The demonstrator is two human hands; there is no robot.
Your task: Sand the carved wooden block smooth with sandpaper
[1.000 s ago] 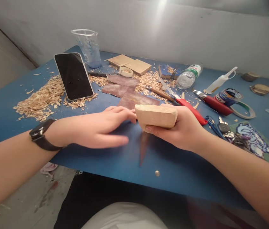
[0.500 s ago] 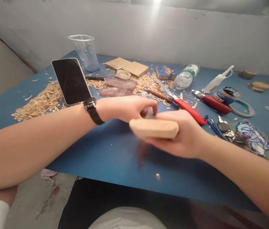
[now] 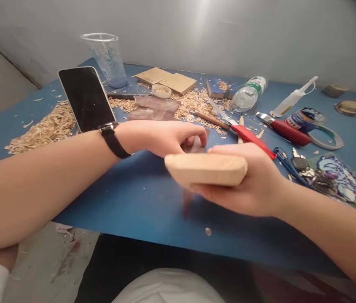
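My right hand (image 3: 256, 181) is closed round a pale, smooth-edged wooden piece (image 3: 206, 168), held above the near part of the table with one end toward the left. Just behind it, my left hand (image 3: 168, 136), with a black-strapped watch on the wrist, curls its fingers down on a small brownish sheet (image 3: 198, 145) that looks like sandpaper. The wooden piece hides part of that sheet and of the table between my hands. More brownish sheets (image 3: 154, 108) lie beyond my left hand.
Wood shavings (image 3: 46, 128) are heaped on the blue table (image 3: 114, 202). A phone (image 3: 86, 99) leans near a plastic cup (image 3: 110, 63). To the right are a red-handled knife (image 3: 250, 139), a second red-handled cutter (image 3: 288, 130), keys (image 3: 301, 164), a bottle (image 3: 250, 94) and tape (image 3: 332, 136).
The wooden piece in my right hand appears larger and nearer. More of the brownish sheet shows under my left fingers. The view has shifted slightly, and both hands keep their grips.
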